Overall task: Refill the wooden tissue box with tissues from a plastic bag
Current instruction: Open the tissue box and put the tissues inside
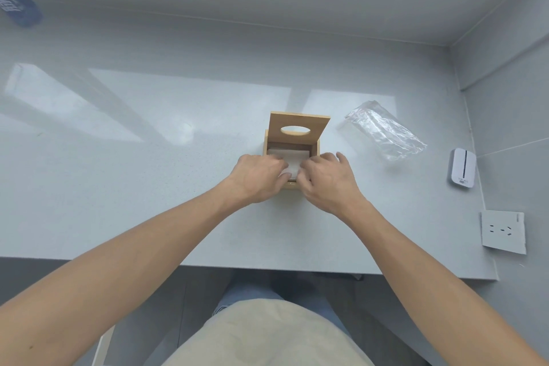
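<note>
Head cam: looking straight down at a pale grey counter (148,187), both bare arms reaching in toward the wooden tissue box (314,149).
Box: small light-wood thing sitting mid-counter, hinged lid (299,127) tipped up and back, oval slot in it. Looks stiff and light-ish, so I'd guess it slides if you push sideways.
Tissues: white folded stack (292,161) already down inside the box, near edge poking up by the front wall.
Left hand: left hand (259,177) has its fingers curled onto the near-left corner of the stack, pressing or pinching it; can't tell which.
Right hand: right hand (326,178) is on the near-right corner, fingers bent over the tissue edge, thumb side out over the box rim. Neither hand is slack, both are on the tissues.
Handling: tissue is soft, floppy, tears and creases easily, so my take is flat fingertips on the corners and ease it down, no yanking. Nearly weightless.
Plastic bag: clear crinkly plastic bag (384,131) lies off to the right of the box, apart from it, looks empty and flattened.
Other stuff: small white gadget (462,169) with a dark stripe near the right wall, white wall socket (503,232) below it, blue bottle (18,1) far top-left.
Writing: white lettering on the bottle, too blurred to read. Nothing readable on box, bag or gadget.
</note>
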